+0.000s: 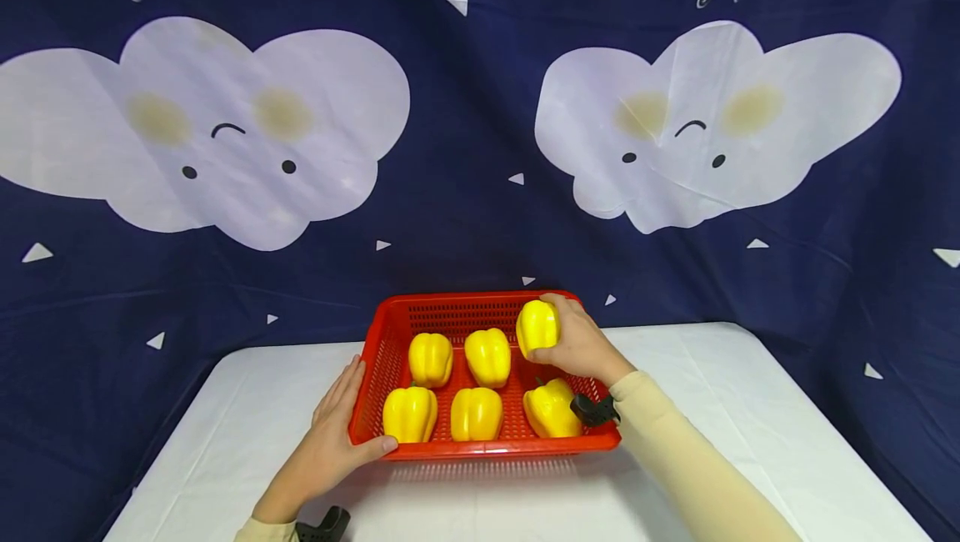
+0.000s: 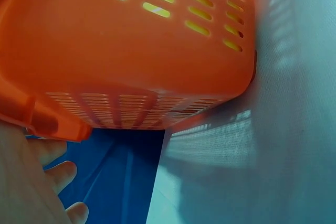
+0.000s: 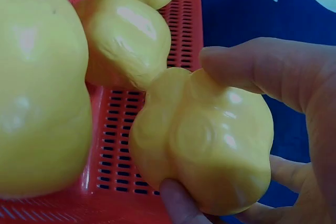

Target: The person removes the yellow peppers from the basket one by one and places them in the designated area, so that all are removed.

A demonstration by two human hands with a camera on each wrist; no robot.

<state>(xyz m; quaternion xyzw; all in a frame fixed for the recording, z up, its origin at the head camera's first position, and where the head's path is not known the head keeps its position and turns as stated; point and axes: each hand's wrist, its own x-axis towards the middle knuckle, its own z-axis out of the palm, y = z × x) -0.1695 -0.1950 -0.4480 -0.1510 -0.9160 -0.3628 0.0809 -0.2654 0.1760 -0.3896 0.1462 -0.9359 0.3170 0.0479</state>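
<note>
Brightly glossy, lobed yellow pepper [image 1: 537,328] tight in right hand [image 1: 580,342] (left hand [image 1: 330,440] straight-fingered against red basket [image 1: 495,448])

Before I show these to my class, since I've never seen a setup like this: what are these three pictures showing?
There is no machine here, just a person working bare-handed. The wide picture is taken from the person's head, looking forward and down; the other two are taken from the left and right wrists. A red basket sits on a white-covered table, and five yellow peppers lie in it. The right hand holds a sixth pepper near the basket's far right corner; I can't tell whether it touches the bottom. The left hand rests against the basket's left end.
</note>
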